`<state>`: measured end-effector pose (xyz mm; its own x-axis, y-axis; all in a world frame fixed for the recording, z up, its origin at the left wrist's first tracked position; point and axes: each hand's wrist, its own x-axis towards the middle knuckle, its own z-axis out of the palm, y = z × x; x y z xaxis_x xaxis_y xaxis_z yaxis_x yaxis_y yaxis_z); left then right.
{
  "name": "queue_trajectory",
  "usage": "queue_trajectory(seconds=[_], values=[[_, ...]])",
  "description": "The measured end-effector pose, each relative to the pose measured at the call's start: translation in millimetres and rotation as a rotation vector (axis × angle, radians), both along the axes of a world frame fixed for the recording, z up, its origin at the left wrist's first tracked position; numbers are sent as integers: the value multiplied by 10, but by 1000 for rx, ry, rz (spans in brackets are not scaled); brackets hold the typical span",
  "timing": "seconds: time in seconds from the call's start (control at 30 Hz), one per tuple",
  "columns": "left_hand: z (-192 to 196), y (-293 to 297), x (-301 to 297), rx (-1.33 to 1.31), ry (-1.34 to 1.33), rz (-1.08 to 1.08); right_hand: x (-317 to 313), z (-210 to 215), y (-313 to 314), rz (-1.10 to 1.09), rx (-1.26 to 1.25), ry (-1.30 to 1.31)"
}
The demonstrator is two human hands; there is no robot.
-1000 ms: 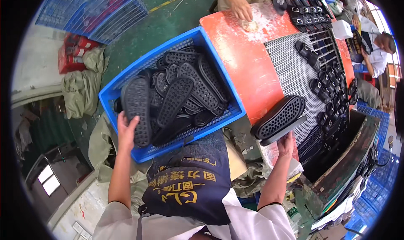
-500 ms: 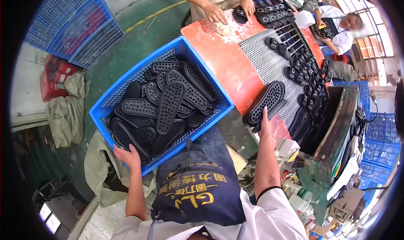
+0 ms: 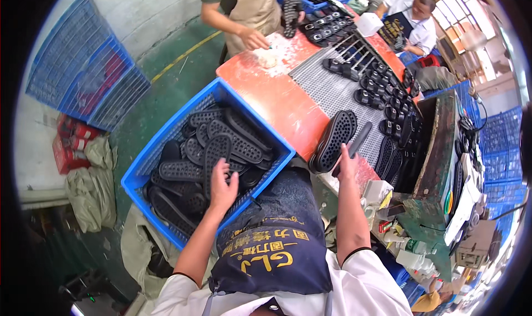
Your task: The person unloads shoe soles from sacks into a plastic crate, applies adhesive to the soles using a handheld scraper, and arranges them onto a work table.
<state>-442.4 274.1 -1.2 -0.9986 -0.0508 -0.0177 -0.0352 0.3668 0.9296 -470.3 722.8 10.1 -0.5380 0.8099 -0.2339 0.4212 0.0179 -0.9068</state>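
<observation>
Head view: left hand now on crate soles.

Red cartons are lying stacked at the left edge of the frame, beside crumpled sacks. Small bottles and boxes with coloured labels are crowding the lower right, too small to tell apart.

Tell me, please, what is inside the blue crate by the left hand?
The blue crate holds heaped black shoe soles; the left hand rests on them. Soles underneath and the crate's floor are covered.
</observation>
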Motion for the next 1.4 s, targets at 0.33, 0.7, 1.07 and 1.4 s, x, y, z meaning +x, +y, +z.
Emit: queue_trajectory(seconds=[0.33,0.7,1.07,1.4], values=[[-128,2412,-1079,122,-305,-514,-31,-95,64,133,240,-75],[-54,3026,-1610,959,-1168,-421,-208,536,-380,561,136,-493],[-148,3051,-1458,763,-909,32,-235,446,-86,739,80,-268],[182,2693,-1743,582,-826,-3,-430,-41,-477,854,-242,-170]])
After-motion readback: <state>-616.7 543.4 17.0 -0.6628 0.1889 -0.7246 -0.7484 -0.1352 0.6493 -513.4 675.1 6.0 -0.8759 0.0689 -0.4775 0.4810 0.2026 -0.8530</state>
